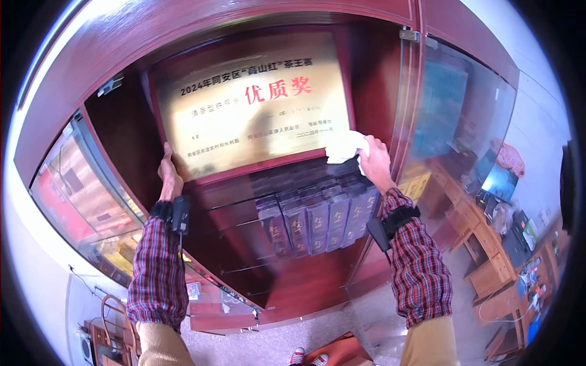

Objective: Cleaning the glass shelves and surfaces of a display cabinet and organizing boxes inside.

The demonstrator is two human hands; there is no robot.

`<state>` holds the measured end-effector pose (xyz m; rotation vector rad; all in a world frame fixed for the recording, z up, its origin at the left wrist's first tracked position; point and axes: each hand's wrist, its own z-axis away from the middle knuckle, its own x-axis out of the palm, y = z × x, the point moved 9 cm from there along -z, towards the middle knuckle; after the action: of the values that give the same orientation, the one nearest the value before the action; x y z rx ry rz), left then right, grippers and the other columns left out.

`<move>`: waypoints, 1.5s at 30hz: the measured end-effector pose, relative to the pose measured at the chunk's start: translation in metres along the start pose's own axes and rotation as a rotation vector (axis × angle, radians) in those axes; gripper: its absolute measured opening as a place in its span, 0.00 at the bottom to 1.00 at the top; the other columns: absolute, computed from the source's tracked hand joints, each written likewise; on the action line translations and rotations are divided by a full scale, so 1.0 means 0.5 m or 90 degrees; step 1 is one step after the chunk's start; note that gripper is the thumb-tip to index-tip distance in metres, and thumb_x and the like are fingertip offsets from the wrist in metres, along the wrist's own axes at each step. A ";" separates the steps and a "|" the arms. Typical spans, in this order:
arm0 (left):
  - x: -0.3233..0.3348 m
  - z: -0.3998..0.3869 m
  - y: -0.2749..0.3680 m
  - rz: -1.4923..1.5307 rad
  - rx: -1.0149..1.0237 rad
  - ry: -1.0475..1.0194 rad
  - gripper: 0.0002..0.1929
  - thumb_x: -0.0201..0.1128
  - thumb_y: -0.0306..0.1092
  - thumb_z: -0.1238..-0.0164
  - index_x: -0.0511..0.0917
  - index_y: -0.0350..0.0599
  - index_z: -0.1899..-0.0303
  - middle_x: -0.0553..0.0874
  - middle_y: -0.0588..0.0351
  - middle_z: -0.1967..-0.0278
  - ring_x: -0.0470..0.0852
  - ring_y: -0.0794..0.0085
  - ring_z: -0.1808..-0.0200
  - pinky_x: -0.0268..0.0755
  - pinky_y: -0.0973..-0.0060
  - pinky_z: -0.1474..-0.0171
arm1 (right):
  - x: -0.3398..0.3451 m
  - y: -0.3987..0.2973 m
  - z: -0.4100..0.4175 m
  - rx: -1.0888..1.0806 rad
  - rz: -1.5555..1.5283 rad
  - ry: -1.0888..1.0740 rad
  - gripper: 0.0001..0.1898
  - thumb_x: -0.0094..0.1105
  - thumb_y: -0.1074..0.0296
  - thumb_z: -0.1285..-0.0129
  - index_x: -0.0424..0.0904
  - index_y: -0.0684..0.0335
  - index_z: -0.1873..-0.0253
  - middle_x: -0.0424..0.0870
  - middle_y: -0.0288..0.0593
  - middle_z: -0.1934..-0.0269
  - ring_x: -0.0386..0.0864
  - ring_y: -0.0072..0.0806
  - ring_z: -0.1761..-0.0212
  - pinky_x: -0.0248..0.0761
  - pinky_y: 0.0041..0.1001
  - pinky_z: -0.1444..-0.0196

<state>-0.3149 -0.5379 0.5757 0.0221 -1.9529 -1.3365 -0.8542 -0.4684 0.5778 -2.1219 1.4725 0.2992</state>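
Observation:
A gold-coloured plaque (256,123) in a dark red wooden frame, bearing printed writing, stands tilted inside a red wooden display cabinet (297,283). My left hand (170,176) grips the lower left edge of its frame. In my right hand (376,162) is a white cloth (345,147), held at the frame's lower right corner. Just below the plaque, several purple boxes (318,224) with writing stand in rows on a glass shelf.
Glass doors (462,114) stand open at both sides of the cabinet. Yellow boxes (414,183) show behind the right glass. Wooden desks (485,233) with a lit monitor (499,182) stand at the right. Below, my feet in red shoes (297,356) are by a reddish-brown platform (341,350).

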 end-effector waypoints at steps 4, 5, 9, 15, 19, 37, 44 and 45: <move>-0.019 0.041 0.020 -0.042 -0.046 -0.026 0.38 0.71 0.53 0.52 0.69 0.30 0.48 0.77 0.52 0.51 0.76 0.66 0.51 0.69 0.70 0.48 | -0.001 -0.009 -0.008 -0.007 0.031 0.032 0.15 0.58 0.70 0.50 0.70 0.63 0.56 0.76 0.51 0.64 0.73 0.48 0.61 0.67 0.41 0.58; -0.021 0.048 0.017 -0.044 -0.047 -0.024 0.38 0.71 0.53 0.52 0.69 0.30 0.48 0.77 0.52 0.51 0.76 0.66 0.51 0.69 0.70 0.48 | -0.004 -0.004 -0.007 -0.012 0.029 0.046 0.15 0.58 0.70 0.50 0.70 0.63 0.56 0.76 0.51 0.63 0.73 0.48 0.60 0.67 0.41 0.58; -0.020 0.089 0.041 -0.068 -0.047 -0.032 0.39 0.70 0.55 0.51 0.69 0.29 0.47 0.77 0.50 0.50 0.76 0.66 0.50 0.69 0.70 0.47 | -0.005 0.013 0.000 0.028 -0.058 0.007 0.13 0.53 0.65 0.42 0.71 0.63 0.54 0.76 0.52 0.60 0.72 0.49 0.57 0.65 0.42 0.55; -0.009 0.107 0.054 -0.141 -0.088 -0.141 0.36 0.67 0.56 0.49 0.72 0.31 0.49 0.79 0.51 0.52 0.78 0.67 0.52 0.71 0.70 0.49 | -0.010 0.001 -0.015 -0.006 -0.054 -0.020 0.12 0.52 0.66 0.41 0.72 0.65 0.55 0.79 0.48 0.64 0.76 0.42 0.61 0.68 0.37 0.59; -0.033 0.119 0.052 -0.028 -0.090 -0.090 0.34 0.70 0.51 0.49 0.71 0.30 0.50 0.79 0.48 0.53 0.79 0.64 0.54 0.71 0.68 0.50 | 0.061 0.023 -0.006 0.359 -0.648 -0.305 0.13 0.53 0.69 0.41 0.76 0.68 0.52 0.80 0.34 0.69 0.76 0.16 0.73 0.70 0.19 0.71; -0.097 0.269 0.104 -0.022 -0.048 0.045 0.28 0.69 0.44 0.46 0.73 0.25 0.55 0.80 0.46 0.56 0.81 0.65 0.58 0.75 0.69 0.54 | -0.030 0.004 0.035 0.375 -0.543 -0.334 0.15 0.54 0.66 0.42 0.77 0.72 0.55 0.81 0.38 0.66 0.78 0.21 0.66 0.70 0.20 0.63; -0.233 0.371 0.030 -0.020 -0.102 -0.067 0.24 0.65 0.45 0.41 0.75 0.33 0.52 0.80 0.54 0.54 0.78 0.73 0.55 0.68 0.76 0.50 | -0.090 0.027 0.292 0.446 -0.702 -0.216 0.10 0.58 0.71 0.43 0.79 0.70 0.58 0.81 0.36 0.68 0.77 0.19 0.68 0.71 0.21 0.66; -0.257 0.401 0.011 -0.022 -0.100 -0.048 0.22 0.63 0.45 0.40 0.76 0.34 0.53 0.80 0.56 0.55 0.76 0.75 0.54 0.66 0.77 0.49 | -0.115 0.031 0.332 0.457 -0.652 -0.173 0.09 0.58 0.72 0.44 0.79 0.70 0.61 0.80 0.35 0.69 0.76 0.19 0.70 0.70 0.21 0.67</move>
<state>-0.3385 -0.3240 0.4735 -0.0729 -1.9107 -1.5301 -0.8709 -0.3367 0.4620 -1.8269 0.1512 -0.2828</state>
